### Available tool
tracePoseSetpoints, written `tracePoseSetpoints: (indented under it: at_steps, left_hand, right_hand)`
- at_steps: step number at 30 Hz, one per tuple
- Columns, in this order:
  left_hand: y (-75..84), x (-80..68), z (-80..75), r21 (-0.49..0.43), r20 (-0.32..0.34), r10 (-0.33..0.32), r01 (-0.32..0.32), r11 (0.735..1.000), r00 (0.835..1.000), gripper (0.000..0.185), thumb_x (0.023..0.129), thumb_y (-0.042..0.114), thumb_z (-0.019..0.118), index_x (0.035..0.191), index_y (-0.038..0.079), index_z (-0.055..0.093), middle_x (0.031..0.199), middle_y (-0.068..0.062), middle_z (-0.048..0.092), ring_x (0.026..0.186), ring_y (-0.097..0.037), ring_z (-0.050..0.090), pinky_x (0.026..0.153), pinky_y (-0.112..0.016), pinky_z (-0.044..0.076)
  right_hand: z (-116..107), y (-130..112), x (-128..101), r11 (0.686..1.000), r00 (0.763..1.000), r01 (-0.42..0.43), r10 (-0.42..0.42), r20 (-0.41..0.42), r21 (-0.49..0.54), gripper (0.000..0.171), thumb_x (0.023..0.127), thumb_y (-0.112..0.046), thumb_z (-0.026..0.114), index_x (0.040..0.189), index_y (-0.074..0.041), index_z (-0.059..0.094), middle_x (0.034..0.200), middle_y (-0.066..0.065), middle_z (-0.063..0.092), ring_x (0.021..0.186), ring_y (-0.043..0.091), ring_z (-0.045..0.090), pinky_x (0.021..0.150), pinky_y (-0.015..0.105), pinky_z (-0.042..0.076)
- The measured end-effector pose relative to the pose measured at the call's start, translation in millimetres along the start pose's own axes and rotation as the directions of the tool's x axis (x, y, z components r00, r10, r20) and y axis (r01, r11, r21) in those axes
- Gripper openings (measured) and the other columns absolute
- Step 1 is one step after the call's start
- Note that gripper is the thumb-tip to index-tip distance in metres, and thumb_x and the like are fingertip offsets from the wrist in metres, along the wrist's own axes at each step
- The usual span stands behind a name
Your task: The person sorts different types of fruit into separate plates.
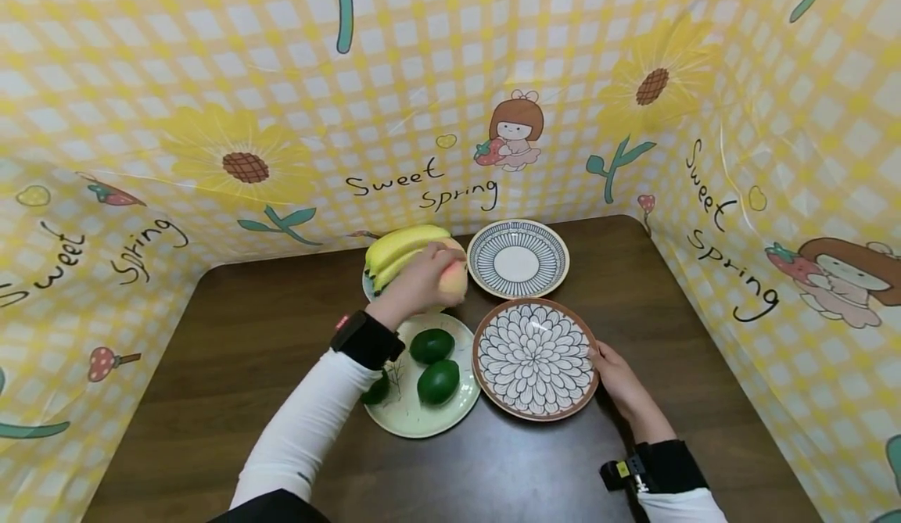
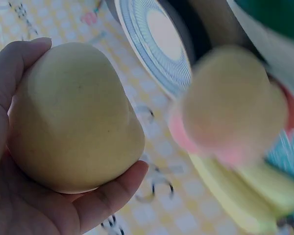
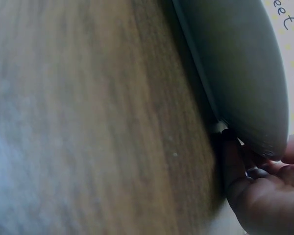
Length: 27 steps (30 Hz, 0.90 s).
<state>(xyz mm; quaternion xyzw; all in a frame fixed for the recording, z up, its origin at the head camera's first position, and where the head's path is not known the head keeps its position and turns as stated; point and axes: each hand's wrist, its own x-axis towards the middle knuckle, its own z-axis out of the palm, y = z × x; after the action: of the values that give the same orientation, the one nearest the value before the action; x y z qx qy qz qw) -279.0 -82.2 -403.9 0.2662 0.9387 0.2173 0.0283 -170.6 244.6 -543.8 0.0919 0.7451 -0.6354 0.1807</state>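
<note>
Cupping the pale yellow fruit (image 2: 73,117), the left hand (image 2: 19,196) grips its smooth, probably light body; the right hand (image 1: 619,378) holds the brown-rimmed plate (image 1: 535,357) edge, likely fragile.

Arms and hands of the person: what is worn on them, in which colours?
Both arms wear white long sleeves. The left sleeve ends in a black wrist band with a small red part. The right sleeve ends in a black band with a small yellow mark. The left hand and right hand are bare.
</note>
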Motion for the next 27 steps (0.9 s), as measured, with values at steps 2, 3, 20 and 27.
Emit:
tracePoseSetpoints:
  at_steps: [2, 3, 20, 27]
  left_hand:
    - [11.7, 3.2, 14.0, -0.014, 0.017, 0.018, -0.018, 1.0, 1.0, 0.072, 0.078, 0.021, 0.085, 0.143, 0.009, 0.056, 0.146, -0.024, 0.05, 0.131, -0.039, 0.054, 0.107, -0.052, 0.05]
    - [17.7, 5.2, 21.4, -0.025, 0.026, 0.028, -0.027, 0.999, 0.999, 0.072, 0.078, 0.021, 0.084, 0.143, 0.009, 0.056, 0.146, -0.024, 0.049, 0.131, -0.039, 0.054, 0.107, -0.052, 0.051]
    - [92.4, 22.7, 127.1, 0.012, 0.137, 0.026, -0.028, 1.0, 0.99, 0.071, 0.081, 0.03, 0.084, 0.144, 0.019, 0.055, 0.142, -0.014, 0.054, 0.125, -0.033, 0.058, 0.097, -0.037, 0.055]
    - [93.2, 18.5, 149.1, 0.113, 0.121, 0.037, -0.051, 0.992, 0.992, 0.074, 0.082, 0.037, 0.085, 0.145, 0.018, 0.053, 0.145, -0.012, 0.055, 0.118, -0.031, 0.063, 0.098, -0.036, 0.056]
  right_hand:
    - [-0.9, 0.5, -0.8, 1.0, 1.0, -0.004, 0.004, 0.001, -0.007, 0.057, 0.113, -0.018, 0.025, 0.159, 0.013, 0.011, 0.165, 0.036, 0.012, 0.157, 0.047, 0.01, 0.129, 0.056, 0.013]
    - [-1.4, 0.5, -1.3, 1.0, 1.0, -0.007, 0.007, -0.001, -0.01, 0.057, 0.113, -0.018, 0.025, 0.159, 0.013, 0.011, 0.165, 0.036, 0.012, 0.157, 0.047, 0.009, 0.129, 0.057, 0.012]
    - [-1.2, -3.4, -0.1, 1.0, 1.0, 0.0, 0.0, -0.01, -0.013, 0.057, 0.113, -0.019, 0.025, 0.159, 0.012, 0.011, 0.166, 0.035, 0.012, 0.157, 0.046, 0.01, 0.129, 0.056, 0.013]
    - [1.3, -2.2, -1.1, 1.0, 1.0, 0.003, -0.003, -0.013, -0.003, 0.056, 0.113, -0.016, 0.026, 0.158, 0.014, 0.013, 0.165, 0.036, 0.015, 0.156, 0.044, 0.013, 0.13, 0.054, 0.014]
